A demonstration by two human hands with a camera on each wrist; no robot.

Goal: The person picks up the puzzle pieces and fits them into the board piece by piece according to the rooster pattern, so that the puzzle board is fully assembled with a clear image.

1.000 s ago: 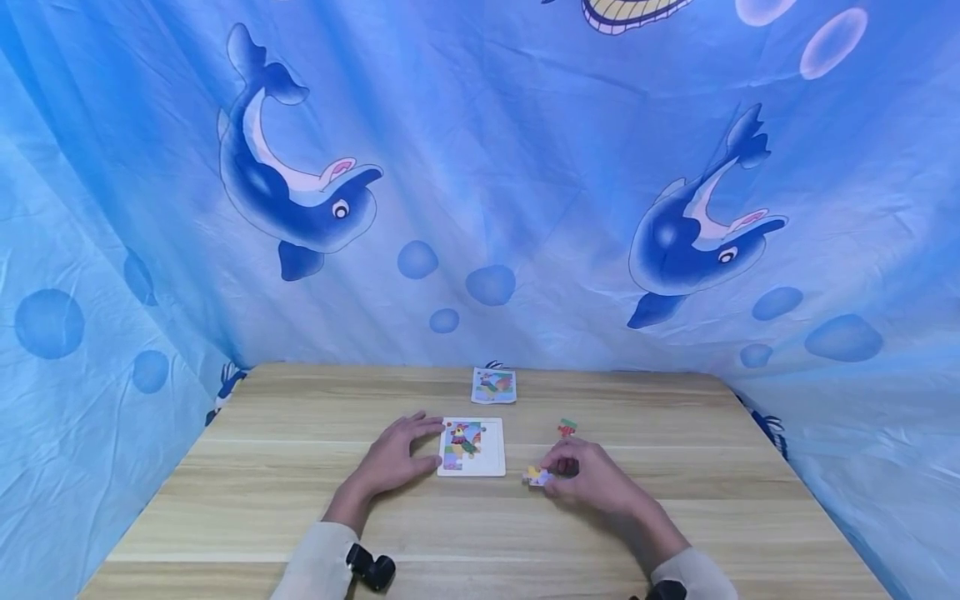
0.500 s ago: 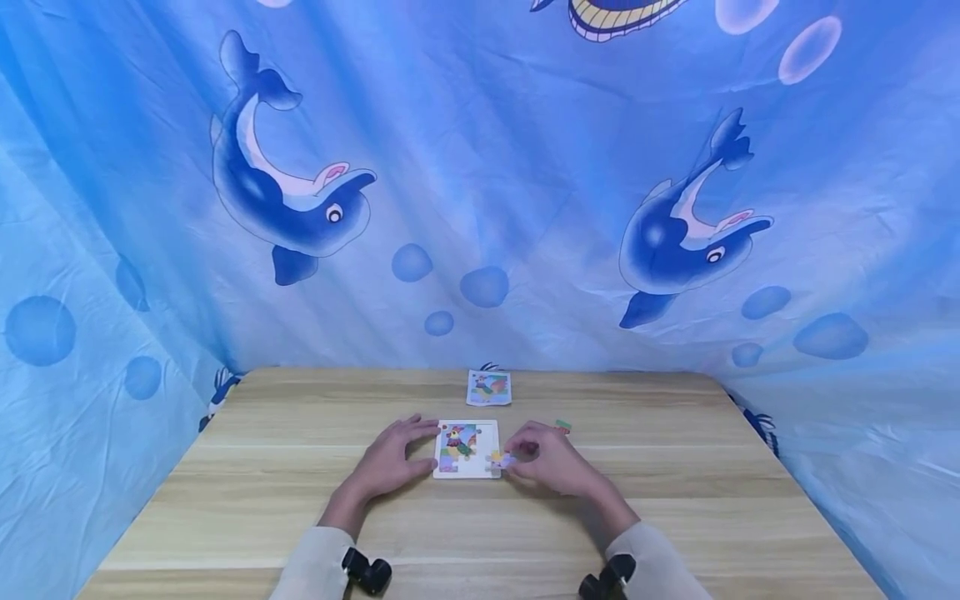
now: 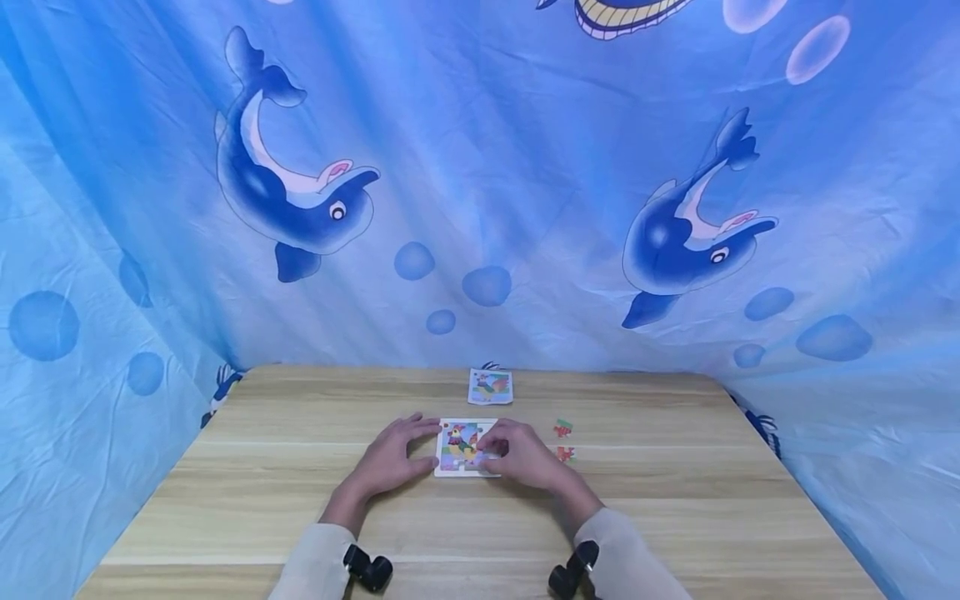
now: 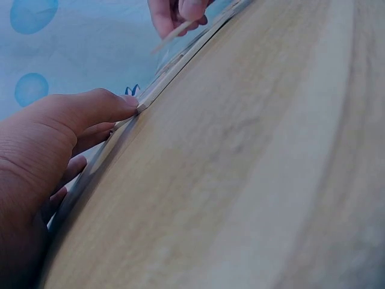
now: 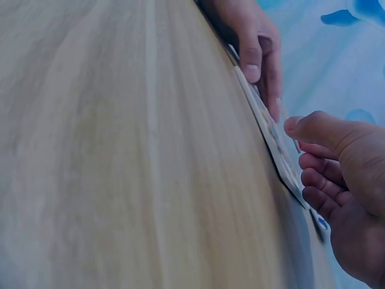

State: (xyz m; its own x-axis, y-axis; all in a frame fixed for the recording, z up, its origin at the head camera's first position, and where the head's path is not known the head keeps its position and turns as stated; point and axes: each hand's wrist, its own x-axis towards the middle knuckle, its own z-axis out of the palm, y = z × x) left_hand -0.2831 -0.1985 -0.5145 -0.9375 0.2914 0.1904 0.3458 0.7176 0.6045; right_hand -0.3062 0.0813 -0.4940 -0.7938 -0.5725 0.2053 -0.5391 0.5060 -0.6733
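Note:
My left hand [image 3: 393,457] lies at the left side of a small white-framed jigsaw tray [image 3: 453,474], its thumb and fingertips touching that edge. Joined pieces inside the tray show a colourful rooster [image 3: 459,440]. Over the tray's right half is my right hand [image 3: 521,454], which pinches a puzzle piece between thumb and fingers. The left wrist view shows that puzzle piece [image 4: 170,39] edge-on and tilted, close above the tray. In the head view my right fingers hide most of the piece and the tray's right part.
Two loose puzzle pieces, a red and green one [image 3: 563,428] and a red one [image 3: 566,454], lie right of the tray. Behind it lies a rooster picture card [image 3: 491,387]. A blue dolphin-print curtain [image 3: 480,208] hangs past the wooden table's [image 3: 637,533] far edge.
My right hand has carried the puzzle piece leftward from the table to over the tray, uncovering the loose red piece. My left hand has stayed at the tray's left edge.

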